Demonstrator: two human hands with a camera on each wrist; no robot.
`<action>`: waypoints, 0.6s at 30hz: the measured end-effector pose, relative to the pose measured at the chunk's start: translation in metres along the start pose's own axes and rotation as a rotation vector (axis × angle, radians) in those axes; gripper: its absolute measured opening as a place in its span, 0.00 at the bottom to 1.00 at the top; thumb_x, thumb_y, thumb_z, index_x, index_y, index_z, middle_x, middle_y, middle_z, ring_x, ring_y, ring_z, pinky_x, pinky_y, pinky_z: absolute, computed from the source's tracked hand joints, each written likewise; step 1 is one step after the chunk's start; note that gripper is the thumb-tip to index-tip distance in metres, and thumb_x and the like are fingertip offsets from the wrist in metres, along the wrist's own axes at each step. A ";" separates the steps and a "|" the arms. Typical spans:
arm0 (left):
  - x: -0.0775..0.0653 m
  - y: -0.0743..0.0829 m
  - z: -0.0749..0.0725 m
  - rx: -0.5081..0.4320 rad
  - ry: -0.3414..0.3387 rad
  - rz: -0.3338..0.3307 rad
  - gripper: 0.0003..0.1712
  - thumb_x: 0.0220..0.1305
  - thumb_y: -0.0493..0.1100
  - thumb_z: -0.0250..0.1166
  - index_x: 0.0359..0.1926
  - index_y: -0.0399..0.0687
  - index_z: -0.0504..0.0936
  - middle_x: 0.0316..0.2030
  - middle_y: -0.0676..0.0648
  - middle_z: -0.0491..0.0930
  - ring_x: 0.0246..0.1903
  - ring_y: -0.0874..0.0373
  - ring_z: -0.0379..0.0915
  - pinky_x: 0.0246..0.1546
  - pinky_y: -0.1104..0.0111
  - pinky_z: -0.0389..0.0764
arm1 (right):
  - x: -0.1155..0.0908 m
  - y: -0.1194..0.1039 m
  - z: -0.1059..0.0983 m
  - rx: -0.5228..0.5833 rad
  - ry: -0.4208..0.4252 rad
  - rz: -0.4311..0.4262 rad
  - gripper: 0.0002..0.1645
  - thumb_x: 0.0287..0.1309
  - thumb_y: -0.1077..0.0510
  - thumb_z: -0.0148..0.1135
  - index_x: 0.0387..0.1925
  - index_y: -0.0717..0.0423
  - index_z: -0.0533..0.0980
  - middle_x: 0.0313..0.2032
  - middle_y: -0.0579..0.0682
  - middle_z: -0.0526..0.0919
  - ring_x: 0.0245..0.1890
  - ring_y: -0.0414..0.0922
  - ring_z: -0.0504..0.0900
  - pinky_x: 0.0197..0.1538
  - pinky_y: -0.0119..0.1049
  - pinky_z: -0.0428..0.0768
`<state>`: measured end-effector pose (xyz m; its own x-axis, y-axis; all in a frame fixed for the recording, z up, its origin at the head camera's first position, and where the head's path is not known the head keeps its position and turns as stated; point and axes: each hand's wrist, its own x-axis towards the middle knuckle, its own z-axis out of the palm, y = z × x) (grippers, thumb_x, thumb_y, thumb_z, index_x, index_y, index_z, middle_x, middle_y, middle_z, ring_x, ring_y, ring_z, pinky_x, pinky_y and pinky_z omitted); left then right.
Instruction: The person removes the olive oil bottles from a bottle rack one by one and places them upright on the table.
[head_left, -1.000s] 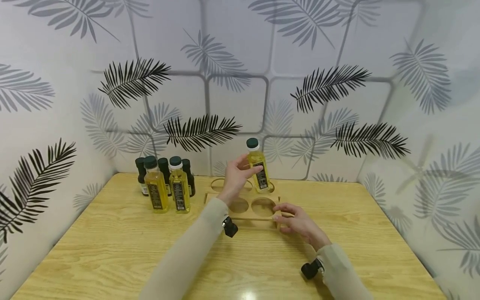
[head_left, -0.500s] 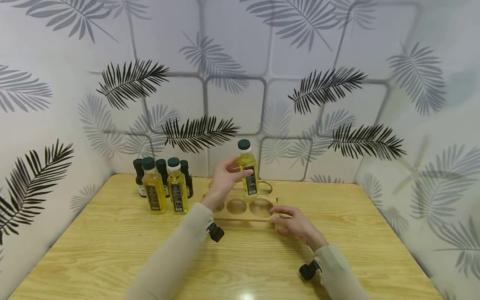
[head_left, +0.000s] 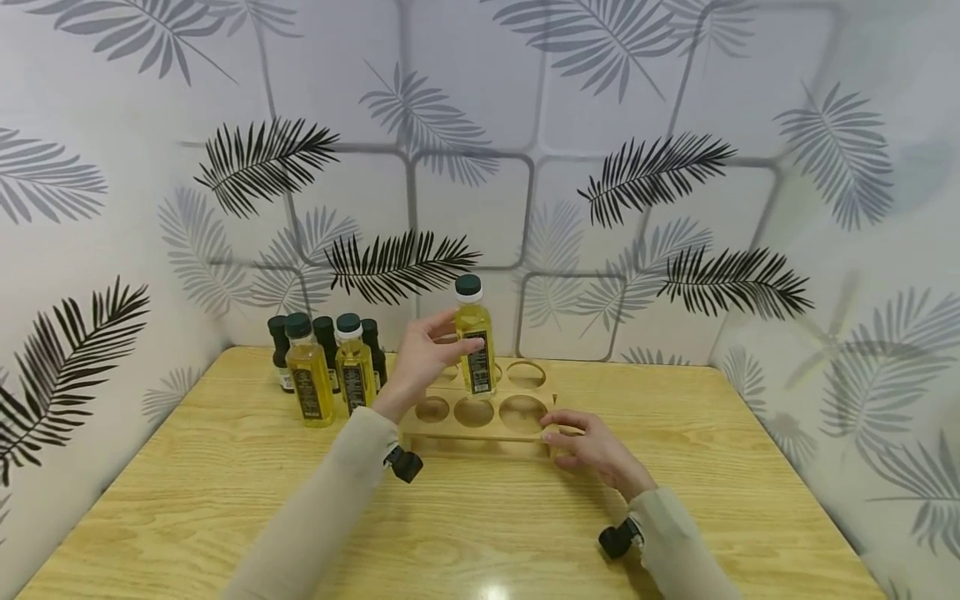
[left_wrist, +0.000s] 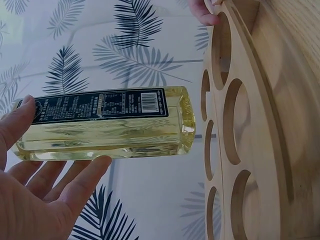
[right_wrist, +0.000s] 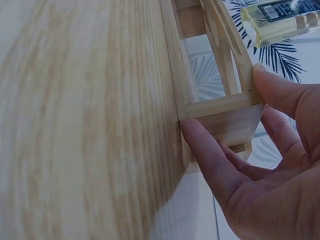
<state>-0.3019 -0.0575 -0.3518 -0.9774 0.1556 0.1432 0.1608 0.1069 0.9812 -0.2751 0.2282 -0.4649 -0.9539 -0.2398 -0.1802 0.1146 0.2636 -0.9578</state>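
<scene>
My left hand (head_left: 420,362) holds a bottle of yellow oil (head_left: 472,323) with a dark green cap, thumb on one side and fingers on the other. The bottle is nearly upright above the wooden bottle rack (head_left: 495,430), whose round holes stand in a back and a front row. In the left wrist view the base of the oil bottle (left_wrist: 170,125) points at the holes, with a gap between. My right hand (head_left: 596,450) grips the right end of the rack. In the right wrist view its thumb is at the rack's upper edge (right_wrist: 245,75) and its index fingertip at the bottom edge.
Left of the rack stand two more yellow oil bottles (head_left: 310,379), with several dark bottles (head_left: 279,354) behind them. All are on the light wooden table (head_left: 525,525). A wall with leaf patterns (head_left: 472,208) closes off the back and sides.
My left hand has carried the oil bottle leftward over the rack, from above its right side to about the middle. My right hand has stayed at the rack's right end.
</scene>
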 end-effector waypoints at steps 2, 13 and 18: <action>-0.002 0.001 -0.003 0.009 -0.008 -0.005 0.44 0.56 0.50 0.74 0.72 0.57 0.66 0.67 0.42 0.68 0.65 0.46 0.67 0.57 0.53 0.78 | 0.000 0.000 0.000 0.000 0.003 0.001 0.19 0.64 0.56 0.64 0.55 0.58 0.77 0.65 0.56 0.69 0.58 0.49 0.76 0.47 0.43 0.84; -0.015 -0.006 -0.026 0.055 -0.060 -0.008 0.43 0.55 0.48 0.76 0.71 0.54 0.68 0.61 0.43 0.75 0.62 0.46 0.72 0.59 0.50 0.76 | -0.001 0.000 -0.001 0.001 0.007 0.006 0.21 0.64 0.56 0.64 0.57 0.59 0.76 0.65 0.56 0.69 0.65 0.54 0.71 0.48 0.43 0.84; -0.022 -0.006 -0.040 0.085 -0.062 0.005 0.43 0.55 0.49 0.75 0.70 0.54 0.68 0.62 0.44 0.74 0.62 0.45 0.71 0.59 0.49 0.76 | -0.002 -0.001 0.000 0.001 0.005 0.007 0.23 0.64 0.56 0.64 0.58 0.60 0.75 0.65 0.56 0.70 0.63 0.53 0.72 0.48 0.43 0.84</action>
<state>-0.2865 -0.1010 -0.3560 -0.9665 0.2168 0.1377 0.1798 0.1884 0.9655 -0.2737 0.2280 -0.4634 -0.9545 -0.2333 -0.1854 0.1212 0.2644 -0.9568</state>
